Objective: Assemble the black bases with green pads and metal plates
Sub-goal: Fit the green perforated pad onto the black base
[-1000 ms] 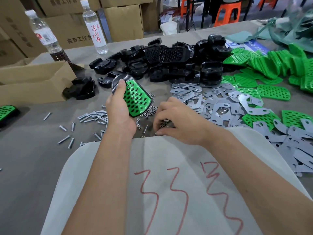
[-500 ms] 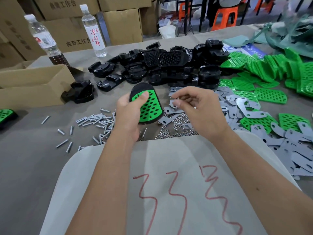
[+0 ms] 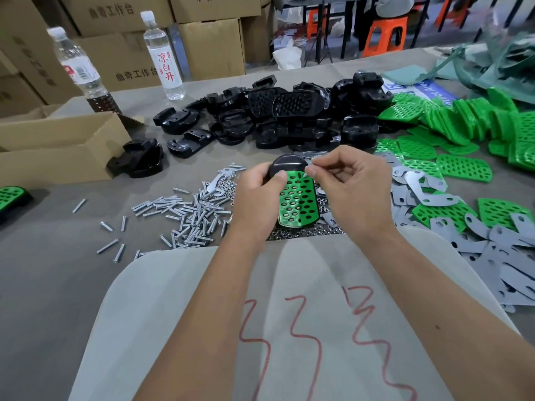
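Surface [image 3: 43,285], grey-covered, carries everything here, and its crowding is the main hazard: loose screws [image 3: 188,212] and small nuts [image 3: 301,234] lie directly under the work, so anything dropped would vanish among its twins. Heaps of black bases [image 3: 289,120], green pads [image 3: 463,169] and metal plates [image 3: 506,261] sit behind and to the right.

The piece in hand is a black base with its green pad [image 3: 298,201] already seated, held above the nuts. The left hand [image 3: 257,198] has its grip clamped on the base, thumb pressing the pad's upper edge. The right hand [image 3: 353,189] has thumb and forefinger pinched together at the pad's top corner on something tiny and silvery, likely a nut or screw; too small to tell.

Likely trouble, in my judgement: the pinched part slips, or goes in crooked because the pad shifts under the thumb.

Writing: cardboard boxes [image 3: 139,65] read 曲奇工作台; the clear bottle [image 3: 163,53] reads 京白开 in red; the paper in front [image 3: 289,328] bears red scribbles resembling 333. The blue label at right is only partly legible.
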Demonstrator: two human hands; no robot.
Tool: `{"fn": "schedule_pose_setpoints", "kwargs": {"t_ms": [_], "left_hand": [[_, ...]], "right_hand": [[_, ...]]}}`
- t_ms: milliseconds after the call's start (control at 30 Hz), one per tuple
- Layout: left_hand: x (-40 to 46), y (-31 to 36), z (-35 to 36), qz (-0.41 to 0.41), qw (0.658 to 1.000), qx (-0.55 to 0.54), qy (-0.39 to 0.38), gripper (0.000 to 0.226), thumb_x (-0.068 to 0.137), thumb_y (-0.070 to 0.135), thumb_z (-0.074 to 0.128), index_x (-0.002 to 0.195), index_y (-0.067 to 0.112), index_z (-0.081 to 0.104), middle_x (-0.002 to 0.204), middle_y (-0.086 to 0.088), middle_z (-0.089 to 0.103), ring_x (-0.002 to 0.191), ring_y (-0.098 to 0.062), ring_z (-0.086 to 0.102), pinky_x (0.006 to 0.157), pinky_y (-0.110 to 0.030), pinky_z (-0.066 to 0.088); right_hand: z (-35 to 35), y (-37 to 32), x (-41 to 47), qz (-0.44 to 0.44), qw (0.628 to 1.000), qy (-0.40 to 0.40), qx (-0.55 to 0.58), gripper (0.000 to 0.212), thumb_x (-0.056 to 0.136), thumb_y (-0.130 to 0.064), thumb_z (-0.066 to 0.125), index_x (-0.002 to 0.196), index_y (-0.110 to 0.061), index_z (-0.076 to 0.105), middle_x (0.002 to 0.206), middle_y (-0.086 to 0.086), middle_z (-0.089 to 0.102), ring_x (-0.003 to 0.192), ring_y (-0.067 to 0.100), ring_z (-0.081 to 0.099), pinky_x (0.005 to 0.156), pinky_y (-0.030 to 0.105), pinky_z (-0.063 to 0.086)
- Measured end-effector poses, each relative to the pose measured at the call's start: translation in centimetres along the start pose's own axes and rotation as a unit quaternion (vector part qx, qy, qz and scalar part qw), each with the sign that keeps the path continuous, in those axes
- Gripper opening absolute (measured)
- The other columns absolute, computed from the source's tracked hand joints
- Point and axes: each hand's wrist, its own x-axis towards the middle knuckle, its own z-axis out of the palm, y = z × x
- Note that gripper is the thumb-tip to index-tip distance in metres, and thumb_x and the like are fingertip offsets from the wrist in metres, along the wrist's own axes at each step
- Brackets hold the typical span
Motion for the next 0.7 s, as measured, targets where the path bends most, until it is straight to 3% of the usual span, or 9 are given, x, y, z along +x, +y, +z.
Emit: {"fn": "schedule_pose_setpoints", "kwargs": {"t_ms": [100,200,367,467,633,700], "left_hand": [[-0.2,0.0,0.3,0.031,0.999,0.025,0.019,0.035,0.082,0.028,0.057,0.104,0.008,0.077,0.104,-0.023,0.075,0.105,-0.045,0.068,0.094,-0.064,0.054],[-0.3,-0.2,0.4,0.069,0.995,0.056,0.05,0.035,0.083,0.031,0.056,0.093,0.002,0.073,0.087,-0.021,0.071,0.08,-0.032,0.064,0.084,-0.059,0.055],[-0.4,-0.8,1.1,0.137,0.981,0.105,0.09,0.025,0.09,0.028,0.058,0.083,0.005,0.067,0.073,-0.008,0.064,0.07,-0.019,0.056,0.07,-0.045,0.049],[-0.6,-1.0,1.7,0.177,0.969,0.143,0.095,0.023,0.097,0.018,0.062,0.075,0.012,0.058,0.064,0.009,0.053,0.062,-0.009,0.045,0.061,-0.032,0.039],[-0.5,-1.4,1.6,0.186,0.968,0.121,0.121,0.024,0.094,0.023,0.059,0.076,0.007,0.059,0.067,-0.004,0.058,0.065,-0.019,0.051,0.063,-0.04,0.042],[-0.7,-1.3,1.6,0.185,0.967,0.126,0.12,0.024,0.093,0.024,0.059,0.07,0.02,0.054,0.061,0.008,0.053,0.061,-0.008,0.046,0.06,-0.033,0.037]], "right_hand": [[0.1,0.0,0.0,-0.038,0.998,0.005,-0.053,0.011,0.085,-0.006,0.081,0.08,-0.013,0.074,0.077,-0.004,0.073,0.071,0.011,0.068,0.072,0.028,0.058],[0.4,0.0,-0.1,-0.089,0.99,0.001,-0.112,0.008,0.084,-0.006,0.08,0.081,-0.011,0.075,0.077,-0.006,0.071,0.073,0.006,0.065,0.07,0.019,0.052],[0.8,0.4,-0.3,-0.01,0.999,0.022,-0.043,0.013,0.085,-0.008,0.082,0.078,-0.014,0.073,0.073,-0.003,0.071,0.067,0.016,0.066,0.068,0.031,0.057],[0.6,0.6,-0.3,0.05,0.997,0.06,-0.006,0.018,0.084,-0.011,0.084,0.076,-0.021,0.072,0.073,-0.005,0.074,0.068,0.012,0.069,0.072,0.032,0.06],[1.5,0.1,-0.8,0.0,0.998,0.06,-0.032,0.013,0.087,-0.009,0.08,0.079,-0.014,0.071,0.075,-0.005,0.071,0.067,0.016,0.068,0.069,0.033,0.058],[1.5,0.3,-0.8,0.025,0.998,0.054,-0.021,0.012,0.087,-0.008,0.08,0.079,-0.014,0.073,0.076,-0.004,0.073,0.07,0.016,0.07,0.072,0.036,0.06]]}}
